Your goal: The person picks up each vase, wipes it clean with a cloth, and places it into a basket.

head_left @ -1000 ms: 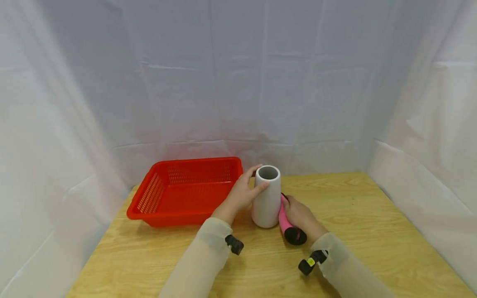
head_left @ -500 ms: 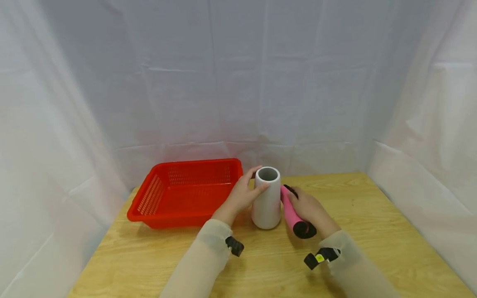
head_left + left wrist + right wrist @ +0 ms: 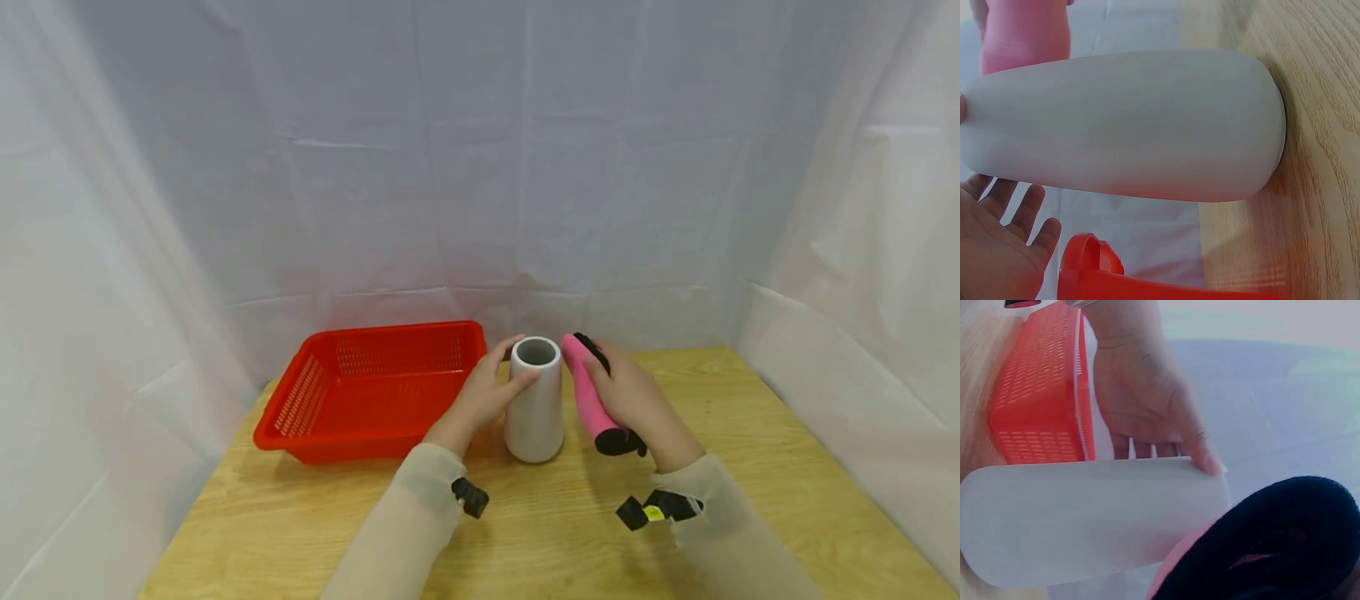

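Right hand (image 3: 637,400), gripping the pink tool (image 3: 587,397), lifted from beside the white vase (image 3: 534,408) base up to its mouth; left hand (image 3: 483,392) still curled round vase; insertion apparently near.

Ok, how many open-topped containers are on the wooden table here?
2: a red perforated plastic basket at the left, and a white ceramic cylinder vase standing upright beside it, held by the left hand. No others show.
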